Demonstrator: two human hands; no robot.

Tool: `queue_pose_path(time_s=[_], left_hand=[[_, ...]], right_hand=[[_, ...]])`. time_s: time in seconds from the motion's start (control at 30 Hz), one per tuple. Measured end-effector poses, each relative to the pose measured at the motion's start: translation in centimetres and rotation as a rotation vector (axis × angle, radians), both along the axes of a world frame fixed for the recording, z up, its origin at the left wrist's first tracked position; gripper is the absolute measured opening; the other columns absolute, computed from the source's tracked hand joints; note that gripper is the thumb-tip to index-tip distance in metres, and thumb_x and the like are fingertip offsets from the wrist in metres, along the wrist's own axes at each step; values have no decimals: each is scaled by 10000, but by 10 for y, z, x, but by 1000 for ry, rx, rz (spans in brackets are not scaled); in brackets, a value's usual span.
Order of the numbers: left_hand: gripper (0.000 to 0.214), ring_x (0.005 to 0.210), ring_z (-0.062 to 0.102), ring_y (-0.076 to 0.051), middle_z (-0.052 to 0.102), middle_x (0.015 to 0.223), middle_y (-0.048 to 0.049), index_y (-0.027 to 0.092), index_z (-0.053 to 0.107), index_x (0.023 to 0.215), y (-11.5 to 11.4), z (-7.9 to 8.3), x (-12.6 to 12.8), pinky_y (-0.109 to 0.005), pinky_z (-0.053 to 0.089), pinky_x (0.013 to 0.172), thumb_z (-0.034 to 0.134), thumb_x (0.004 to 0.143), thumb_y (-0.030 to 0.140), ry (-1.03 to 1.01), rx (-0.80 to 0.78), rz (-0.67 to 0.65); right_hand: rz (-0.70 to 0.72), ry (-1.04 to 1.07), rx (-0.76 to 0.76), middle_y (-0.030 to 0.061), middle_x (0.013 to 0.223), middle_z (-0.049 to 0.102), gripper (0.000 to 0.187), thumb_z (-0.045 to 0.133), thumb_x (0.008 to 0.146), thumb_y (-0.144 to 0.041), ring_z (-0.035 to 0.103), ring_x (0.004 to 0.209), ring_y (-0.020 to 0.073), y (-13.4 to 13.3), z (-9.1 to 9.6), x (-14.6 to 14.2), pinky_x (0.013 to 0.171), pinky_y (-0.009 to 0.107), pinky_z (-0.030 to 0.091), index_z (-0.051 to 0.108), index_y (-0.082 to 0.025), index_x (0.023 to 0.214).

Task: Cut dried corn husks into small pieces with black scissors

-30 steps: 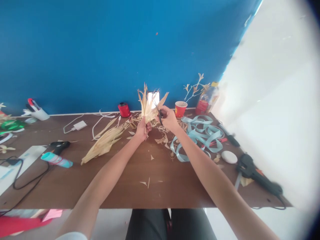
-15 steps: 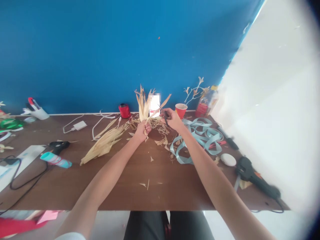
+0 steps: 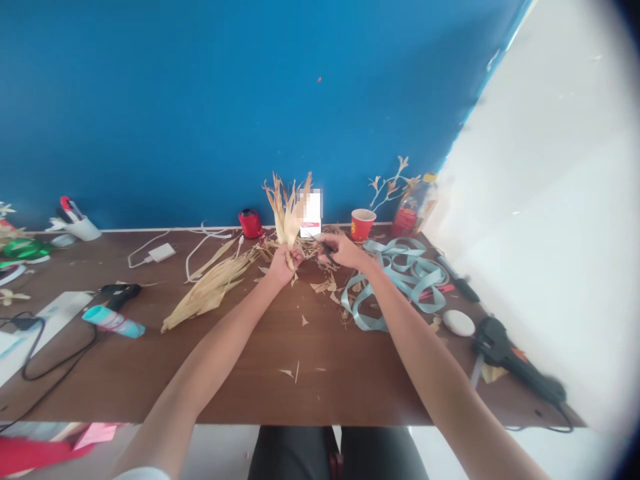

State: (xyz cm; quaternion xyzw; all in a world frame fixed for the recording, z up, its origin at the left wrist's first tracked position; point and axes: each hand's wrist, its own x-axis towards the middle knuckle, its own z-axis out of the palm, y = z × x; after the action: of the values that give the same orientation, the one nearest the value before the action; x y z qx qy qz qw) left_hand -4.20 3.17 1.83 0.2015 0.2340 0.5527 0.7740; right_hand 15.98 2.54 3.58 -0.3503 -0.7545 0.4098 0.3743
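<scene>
My left hand (image 3: 283, 265) is closed round the base of a bunch of dried corn husks (image 3: 287, 210), held upright above the brown table (image 3: 240, 360). My right hand (image 3: 342, 250) is closed on a small pair of dark scissors (image 3: 324, 247), low and just right of the bunch, blades pointing toward it. Husk trimmings (image 3: 323, 285) lie scattered under both hands.
A pile of long husks (image 3: 210, 288) lies left of my hands. Light blue ribbon (image 3: 400, 273) coils at the right, with a red cup (image 3: 361, 225), a bottle (image 3: 411, 203) and a black glue gun (image 3: 515, 363). At left are a second glue gun (image 3: 119, 292), a teal tube (image 3: 113, 321), a charger (image 3: 160, 253) and cables.
My right hand with the scissors has dropped from beside the husk tips to near the bunch's base. The husk bunch has tilted slightly left.
</scene>
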Motion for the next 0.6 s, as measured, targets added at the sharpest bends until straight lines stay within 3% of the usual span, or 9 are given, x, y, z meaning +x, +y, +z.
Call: queue_pose_path(time_s=[0.1,0.2,0.37,0.6], left_hand=[[271,417,302,-42,313,563,46,177,362,657,-4,4,-3,-147,294,382,420,922,199,-13,-33,-98],[202,397,246,-36,345,580,31,160,424,684,-8,7,-5,-146,221,346,432,885,169,15,-18,-187],[99,432,332,-63,459,655,-29,143,547,841,-10,10,-7,-152,203,343,469,820,201,25,16,-276],[157,463,387,-112,492,643,-61,139,525,811,-9,8,-7,-175,191,332,446,772,269,10,-35,-281]], right_hand=[[-50,-257,55,59,1066,701,397,709,663,-252,649,961,234,3,-4,15,859,359,510,699,-211,1057],[-184,-402,104,64,1136,691,452,674,669,-183,640,1007,260,5,-7,23,880,364,511,695,-231,1117],[-288,-592,229,43,1133,701,544,608,678,-90,656,962,250,3,-3,22,823,317,526,676,-269,1187],[-330,-747,313,10,1106,718,538,570,737,-114,666,928,217,-6,9,19,715,256,523,650,-313,1231]])
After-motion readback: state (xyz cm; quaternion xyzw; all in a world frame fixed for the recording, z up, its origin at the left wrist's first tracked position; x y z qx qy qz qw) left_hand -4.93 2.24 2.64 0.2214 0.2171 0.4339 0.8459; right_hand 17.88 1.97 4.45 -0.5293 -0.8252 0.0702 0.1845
